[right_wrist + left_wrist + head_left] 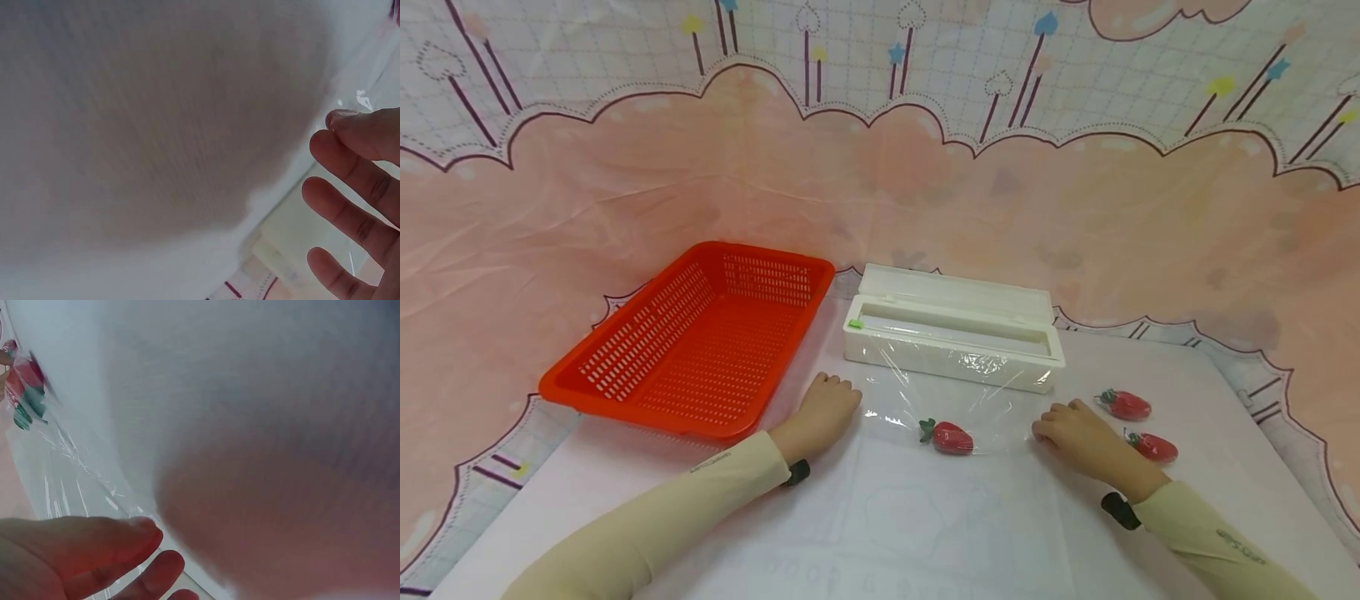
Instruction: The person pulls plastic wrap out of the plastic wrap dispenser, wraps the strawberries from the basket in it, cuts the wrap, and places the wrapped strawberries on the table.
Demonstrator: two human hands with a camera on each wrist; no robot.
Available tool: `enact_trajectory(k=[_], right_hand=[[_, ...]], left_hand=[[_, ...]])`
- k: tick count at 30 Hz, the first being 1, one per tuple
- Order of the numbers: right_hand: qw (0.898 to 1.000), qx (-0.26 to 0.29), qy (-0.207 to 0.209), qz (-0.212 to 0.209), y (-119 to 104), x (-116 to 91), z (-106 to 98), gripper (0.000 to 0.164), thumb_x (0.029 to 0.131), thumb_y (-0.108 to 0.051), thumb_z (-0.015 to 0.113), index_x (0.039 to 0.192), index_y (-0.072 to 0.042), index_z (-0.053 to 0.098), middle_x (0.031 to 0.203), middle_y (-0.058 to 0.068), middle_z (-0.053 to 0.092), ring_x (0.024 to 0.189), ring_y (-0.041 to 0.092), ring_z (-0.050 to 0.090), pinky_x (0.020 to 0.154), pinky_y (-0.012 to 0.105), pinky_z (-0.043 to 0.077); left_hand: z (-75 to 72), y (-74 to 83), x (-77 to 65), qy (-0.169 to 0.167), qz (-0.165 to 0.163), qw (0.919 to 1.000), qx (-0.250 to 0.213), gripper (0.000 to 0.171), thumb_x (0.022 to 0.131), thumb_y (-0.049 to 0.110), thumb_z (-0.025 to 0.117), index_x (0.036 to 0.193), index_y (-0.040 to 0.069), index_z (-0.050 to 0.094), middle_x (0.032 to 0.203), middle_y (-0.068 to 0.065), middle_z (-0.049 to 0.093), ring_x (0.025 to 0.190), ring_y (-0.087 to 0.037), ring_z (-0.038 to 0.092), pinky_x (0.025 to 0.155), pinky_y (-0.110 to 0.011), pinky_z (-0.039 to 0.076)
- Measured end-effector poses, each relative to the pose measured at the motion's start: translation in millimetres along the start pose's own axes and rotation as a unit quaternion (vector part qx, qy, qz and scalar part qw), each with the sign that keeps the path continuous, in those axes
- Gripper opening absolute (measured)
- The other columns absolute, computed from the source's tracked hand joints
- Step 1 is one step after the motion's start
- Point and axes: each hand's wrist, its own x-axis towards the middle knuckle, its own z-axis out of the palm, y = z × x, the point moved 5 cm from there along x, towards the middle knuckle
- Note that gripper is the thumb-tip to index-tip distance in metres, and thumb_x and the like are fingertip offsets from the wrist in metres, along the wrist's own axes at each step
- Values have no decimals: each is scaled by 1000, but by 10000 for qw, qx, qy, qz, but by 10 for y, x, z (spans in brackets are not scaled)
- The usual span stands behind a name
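A sheet of clear plastic wrap (887, 408) stretches from a white dispenser box (955, 362) toward me. My left hand (829, 410) pinches the sheet's near left corner between thumb and fingers. At the near right corner, my right hand (1078, 437) pinches the wrap with thumb and forefinger, its other fingers spread in the right wrist view. A red strawberry (952, 438) with green leaves lies between the hands, within the area of the sheet, near its front edge. The left wrist view shows the taut film (75, 456) running to the left thumb.
Two more strawberries, one farther back (1127, 405) and one nearer (1153, 447), lie just beyond my right hand. A red perforated basket (760, 408) stands at the left. The dispenser's lid (955, 293) is raised at the back, before a patterned cloth backdrop (925, 192).
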Motion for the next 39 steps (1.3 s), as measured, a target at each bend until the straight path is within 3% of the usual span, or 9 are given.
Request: enact_trajectory(k=[6,9,12,15,17,22,29,33,39], right_hand=[[9990,281,-272,216,27,-29,88,10,77,-12,74,83,-17,68,78,-6,66,74,12,55,70,34,43],[9967,529,-356,495,92,-72,87,10,78,-12,72,85,-19,68,79,-8,66,76,11,57,71,32,43],[9940,802,-273,688,175,-131,50,11,80,-11,71,86,-19,69,81,-9,67,78,11,60,71,31,45],[9919,974,-65,811,253,-172,-10,10,80,-10,70,83,-18,68,80,-9,67,78,12,61,71,34,47],[9915,982,77,855,275,-177,-51,10,80,-9,70,81,-18,66,79,-8,66,77,13,61,70,35,47],[9936,633,615,709,80,-73,-143,10,77,-10,74,80,-16,66,75,-7,66,74,13,60,70,34,45],[9808,65,1774,-813,-581,219,-228,18,68,-15,81,80,-14,68,77,-4,67,76,14,60,73,34,47],[9752,-125,1917,-1102,-738,322,-192,23,66,-18,83,84,-14,69,82,-3,67,79,15,60,75,32,46],[9764,-227,1880,-1040,-776,415,-81,25,68,-20,81,89,-13,69,87,-2,67,84,15,61,77,31,46]], left_hand=[[-6,32,23,-28,-110,9999,22,4,83,6,62,84,10,64,79,-7,64,76,-23,56,78,-37,41],[-107,120,19,231,20,9996,156,7,83,9,63,90,9,63,83,-8,63,82,-23,57,82,-38,43],[-254,325,12,838,726,9934,282,14,85,19,65,96,11,63,89,-5,63,89,-22,57,86,-36,44],[-386,581,10,1447,1627,9755,299,20,87,29,64,101,15,63,94,-1,62,93,-18,58,90,-33,44],[-442,728,32,1558,2042,9663,169,23,87,35,63,102,17,63,95,1,62,95,-16,57,92,-32,44],[-440,926,147,1345,2317,9634,82,25,88,41,60,100,19,63,95,5,60,95,-14,55,95,-30,41],[-336,942,238,1361,2363,9617,289,19,87,37,62,98,22,64,92,6,63,92,-13,58,92,-29,43],[-273,912,303,1207,2285,9660,1,16,88,35,62,97,22,64,90,7,64,91,-12,59,92,-29,43],[-234,853,361,771,2146,9716,-634,8,87,29,63,91,22,64,87,8,65,89,-12,60,91,-30,43]])
